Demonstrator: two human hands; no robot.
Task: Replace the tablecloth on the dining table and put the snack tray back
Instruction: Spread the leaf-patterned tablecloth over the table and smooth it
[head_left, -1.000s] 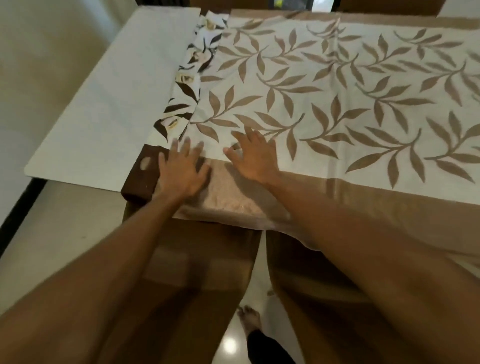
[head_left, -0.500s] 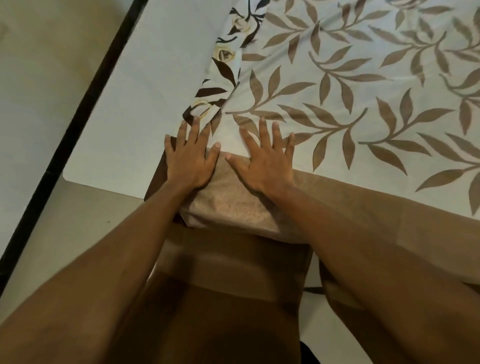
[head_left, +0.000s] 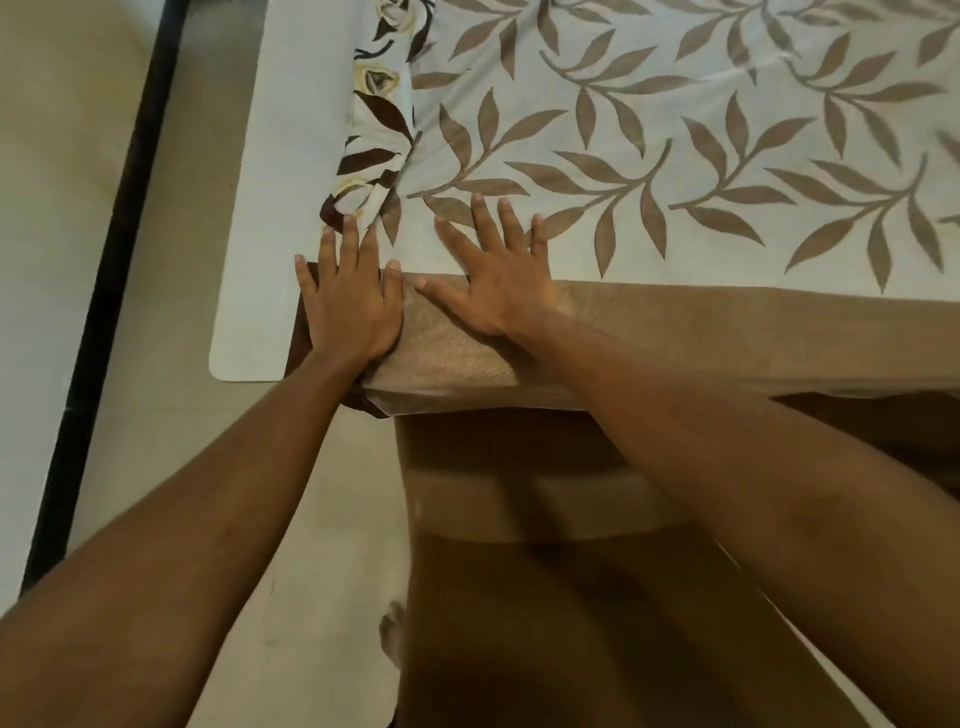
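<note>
Both hands (head_left: 426, 296) flat on tablecloth (head_left: 675, 171), L corner.

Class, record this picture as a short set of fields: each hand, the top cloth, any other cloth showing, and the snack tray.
left hand: flat, fingers straight, pressing on the cloth corner at the table's near edge
right hand: flat, fingers spread, pressing on the cloth just beside the left hand
leaf-print tablecloth: spread over the table, its tan border hanging over the near edge
second cloth: dark-leaf pattern, a strip showing along the top cloth's left edge
snack tray: not in view
</note>
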